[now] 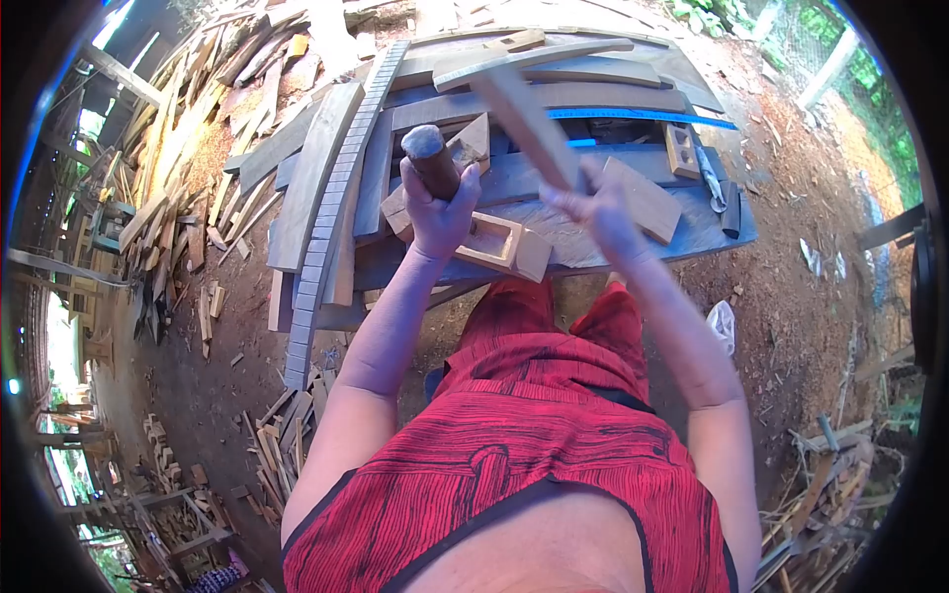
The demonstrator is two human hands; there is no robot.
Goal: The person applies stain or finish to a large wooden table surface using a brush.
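Note:
My left hand (442,212) is closed round a dark cylindrical handle (431,163) with a pale, worn round top, held upright over the bench. A long wooden piece (529,128), smeared by motion, rises from my right hand (593,203), whose fingers are wrapped round its lower end. Below and between my hands, a wooden block with a rectangular recess (491,240) lies near the bench's front edge. Another flat wooden block (643,201) lies just beyond my right hand. Whatever lies under the handle in my left hand is hidden.
Planks (326,178) and a long segmented strip (341,188) lie on the bench's left. At the right are a blue ruler (643,118), a block with holes (681,150), a metal tool (710,178) and a dark cylinder (732,210). Scrap wood (183,128) is heaped at left.

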